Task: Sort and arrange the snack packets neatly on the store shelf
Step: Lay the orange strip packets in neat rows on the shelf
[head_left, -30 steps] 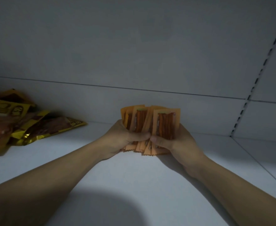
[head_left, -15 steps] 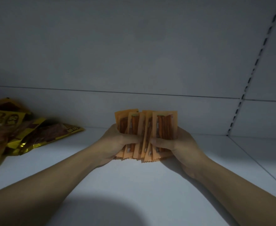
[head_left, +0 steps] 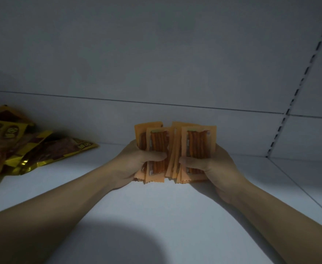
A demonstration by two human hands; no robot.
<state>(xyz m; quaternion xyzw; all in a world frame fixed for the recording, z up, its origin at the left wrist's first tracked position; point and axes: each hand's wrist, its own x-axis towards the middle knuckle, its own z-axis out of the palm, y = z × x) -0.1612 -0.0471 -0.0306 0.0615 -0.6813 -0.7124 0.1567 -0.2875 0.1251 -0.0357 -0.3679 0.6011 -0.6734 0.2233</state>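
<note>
Several orange snack packets (head_left: 175,149) with clear windows showing brown sticks stand upright in a bunch on the white shelf (head_left: 175,216), their lower edges touching it. My left hand (head_left: 135,164) grips the left part of the bunch, thumb across the front of a packet. My right hand (head_left: 211,166) grips the right part, thumb across the front packet. A narrow gap splits the bunch into two groups in the middle. The fingers behind the packets are hidden.
A loose heap of yellow and brown snack bags (head_left: 29,149) lies at the left of the shelf. The white back wall (head_left: 156,63) rises behind. A slotted upright rail (head_left: 297,88) and a shelf seam run at the right.
The bunch has been squared up and now stands more upright. It has parted slightly into a left and a right group between my thumbs.
</note>
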